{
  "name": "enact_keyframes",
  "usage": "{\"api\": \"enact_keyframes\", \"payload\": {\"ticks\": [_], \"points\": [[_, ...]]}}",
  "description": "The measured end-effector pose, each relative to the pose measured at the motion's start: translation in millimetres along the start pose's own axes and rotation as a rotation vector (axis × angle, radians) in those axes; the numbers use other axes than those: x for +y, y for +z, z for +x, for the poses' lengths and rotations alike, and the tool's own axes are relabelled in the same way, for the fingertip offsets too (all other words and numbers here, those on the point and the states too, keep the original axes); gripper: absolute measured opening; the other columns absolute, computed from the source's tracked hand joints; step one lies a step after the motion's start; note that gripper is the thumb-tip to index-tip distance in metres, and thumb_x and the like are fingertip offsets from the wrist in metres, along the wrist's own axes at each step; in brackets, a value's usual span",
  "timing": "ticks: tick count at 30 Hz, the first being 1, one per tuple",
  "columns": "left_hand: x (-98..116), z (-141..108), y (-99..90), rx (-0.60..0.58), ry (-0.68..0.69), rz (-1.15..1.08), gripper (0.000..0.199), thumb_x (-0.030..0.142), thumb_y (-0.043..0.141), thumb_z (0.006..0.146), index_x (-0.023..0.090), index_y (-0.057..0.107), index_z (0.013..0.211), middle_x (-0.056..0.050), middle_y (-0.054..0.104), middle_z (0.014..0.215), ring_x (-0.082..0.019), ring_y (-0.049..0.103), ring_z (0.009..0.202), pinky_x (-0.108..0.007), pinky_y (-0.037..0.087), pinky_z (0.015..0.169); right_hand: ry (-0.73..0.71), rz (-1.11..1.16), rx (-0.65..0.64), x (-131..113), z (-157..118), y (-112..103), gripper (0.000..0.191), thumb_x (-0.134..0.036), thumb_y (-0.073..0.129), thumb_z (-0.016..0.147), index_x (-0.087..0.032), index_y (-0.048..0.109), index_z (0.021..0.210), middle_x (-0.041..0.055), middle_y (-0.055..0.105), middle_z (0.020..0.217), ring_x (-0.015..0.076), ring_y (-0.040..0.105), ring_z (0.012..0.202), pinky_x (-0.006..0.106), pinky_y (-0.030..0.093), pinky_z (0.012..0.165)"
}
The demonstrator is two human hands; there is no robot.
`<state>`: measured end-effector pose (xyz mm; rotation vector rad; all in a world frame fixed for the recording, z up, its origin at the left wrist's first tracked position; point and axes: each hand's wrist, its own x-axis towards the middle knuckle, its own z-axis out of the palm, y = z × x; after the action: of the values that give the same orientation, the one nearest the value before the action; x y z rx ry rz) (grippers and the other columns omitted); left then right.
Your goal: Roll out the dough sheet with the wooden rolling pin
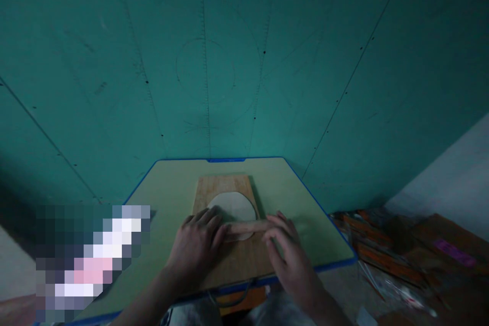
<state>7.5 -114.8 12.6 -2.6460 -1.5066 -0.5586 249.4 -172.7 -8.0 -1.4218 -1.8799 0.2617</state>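
A flat, round sheet of pale dough (235,205) lies on a wooden cutting board (223,182). Across its near part runs a short wooden rolling pin (244,227), roughly level from left to right. My left hand (200,237) is closed over the pin's left end and hides it, with the fingers reaching over the dough's left edge. At the right end, the curled fingers of my right hand (284,244) grip the pin. The near edge of the dough shows just below the pin.
The board rests on a small pale table (168,183) with a blue rim, against a green wall (229,61). A pixelated patch (93,260) covers the left side, with part of another person's arm (17,310) beside it. Cardboard and plastic clutter (401,260) lies on the floor at right.
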Motion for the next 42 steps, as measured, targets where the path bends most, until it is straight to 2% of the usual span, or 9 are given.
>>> {"api": "enact_keyframes", "payload": {"ticks": [3, 6, 8, 11, 16, 21, 29, 37, 42], "points": [[0.8, 1.6, -0.4, 0.000, -0.009, -0.014, 0.032, 0.035, 0.041, 0.103, 0.022, 0.070, 0.100, -0.010, 0.069, 0.117, -0.026, 0.066, 0.102, -0.042, 0.053, 0.084, 0.019, 0.169, 0.019, 10.9, 35.9, -17.6, 0.023, -0.029, 0.045, 0.097, -0.024, 0.065, 0.088, 0.0105, 0.068, 0.121, 0.0258, 0.060, 0.122, 0.043, 0.048, 0.104], [1.8, 2.0, -1.2, -0.014, -0.014, -0.001, 0.032, 0.035, 0.041, 0.103, 0.023, 0.071, 0.101, -0.009, 0.070, 0.115, -0.026, 0.066, 0.102, -0.042, 0.053, 0.084, -0.021, 0.208, -0.033, 18.0, 83.5, -20.0, 0.018, -0.028, 0.050, 0.094, -0.022, 0.065, 0.087, 0.0091, 0.071, 0.109, 0.0229, 0.066, 0.108, 0.037, 0.050, 0.097], [1.4, 1.1, -0.3, -0.019, -0.004, 0.006, 0.031, 0.034, 0.042, 0.102, 0.025, 0.072, 0.103, -0.008, 0.070, 0.118, -0.027, 0.065, 0.106, -0.043, 0.053, 0.085, -0.041, 0.158, -0.076, 17.5, 115.4, -12.2, 0.015, -0.022, 0.051, 0.093, -0.021, 0.065, 0.086, 0.0075, 0.072, 0.101, 0.0201, 0.067, 0.101, 0.034, 0.050, 0.093], [-0.4, -0.1, 3.1, -0.009, -0.002, 0.017, 0.029, 0.032, 0.044, 0.101, 0.025, 0.072, 0.106, -0.008, 0.069, 0.125, -0.028, 0.064, 0.113, -0.045, 0.053, 0.087, -0.026, -0.047, -0.219, 11.6, 156.6, 8.3, 0.016, -0.013, 0.051, 0.093, -0.019, 0.065, 0.087, 0.0064, 0.073, 0.098, 0.0163, 0.067, 0.097, 0.027, 0.048, 0.088], [-1.2, 0.4, 6.2, 0.030, 0.023, 0.027, 0.030, 0.033, 0.045, 0.101, 0.025, 0.073, 0.106, -0.009, 0.070, 0.122, -0.028, 0.064, 0.111, -0.044, 0.054, 0.087, 0.003, -0.193, -0.291, 10.6, 199.9, 42.8, 0.017, -0.012, 0.051, 0.093, -0.017, 0.066, 0.086, 0.0085, 0.072, 0.099, 0.0178, 0.064, 0.091, 0.028, 0.044, 0.080], [0.2, 1.4, 3.4, 0.035, -0.006, -0.001, 0.034, 0.035, 0.041, 0.102, 0.023, 0.073, 0.104, -0.011, 0.071, 0.117, -0.027, 0.067, 0.103, -0.044, 0.056, 0.082, 0.012, -0.274, -0.350, 21.6, 215.6, 61.3, 0.017, -0.014, 0.051, 0.094, -0.019, 0.066, 0.089, 0.0078, 0.071, 0.104, 0.0174, 0.062, 0.094, 0.026, 0.040, 0.077], [-0.8, -0.1, 4.9, 0.023, -0.003, -0.025, 0.032, 0.036, 0.043, 0.101, 0.023, 0.071, 0.106, -0.010, 0.070, 0.119, -0.029, 0.067, 0.105, -0.047, 0.056, 0.083, 0.053, -0.350, -0.400, 27.0, 218.9, 70.5, 0.017, -0.020, 0.050, 0.096, -0.019, 0.067, 0.097, 0.0071, 0.073, 0.105, 0.0177, 0.064, 0.093, 0.026, 0.039, 0.076], [-2.1, 1.5, 4.8, 0.038, 0.038, -0.010, 0.032, 0.037, 0.042, 0.102, 0.022, 0.070, 0.107, -0.011, 0.070, 0.120, -0.028, 0.066, 0.108, -0.045, 0.056, 0.087, 0.090, -0.407, -0.407, 17.4, 219.2, 70.3, 0.019, -0.020, 0.051, 0.095, -0.017, 0.069, 0.095, 0.0117, 0.073, 0.108, 0.0213, 0.064, 0.096, 0.030, 0.042, 0.080], [-4.0, -1.0, 9.2, 0.056, 0.036, 0.004, 0.033, 0.039, 0.042, 0.101, 0.022, 0.069, 0.111, -0.011, 0.069, 0.123, -0.028, 0.065, 0.110, -0.046, 0.055, 0.088, 0.041, -0.386, -0.392, 7.5, 211.2, 53.9, 0.013, -0.016, 0.057, 0.091, -0.017, 0.069, 0.087, 0.0096, 0.071, 0.101, 0.0189, 0.064, 0.094, 0.029, 0.043, 0.081]]}}
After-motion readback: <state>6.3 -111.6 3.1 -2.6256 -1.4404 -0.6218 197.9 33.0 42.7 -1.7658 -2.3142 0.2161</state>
